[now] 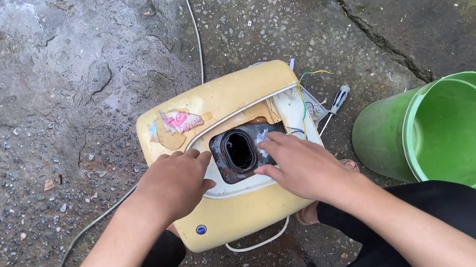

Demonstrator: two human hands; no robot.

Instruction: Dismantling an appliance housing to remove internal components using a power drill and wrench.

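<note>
Left hand (174, 183): palm down, fingers flat, nothing grasped, pressing yellowed plastic heater casing (208, 109) on wet concrete | Right hand (302, 164): palm down, ungripped, fingertips at dark oval opening (240, 151) | Green plastic bucket (463, 131): nearby, on its side

floor: wet cracked concrete (37, 90) | green bucket (464, 134) right | daylight
</note>
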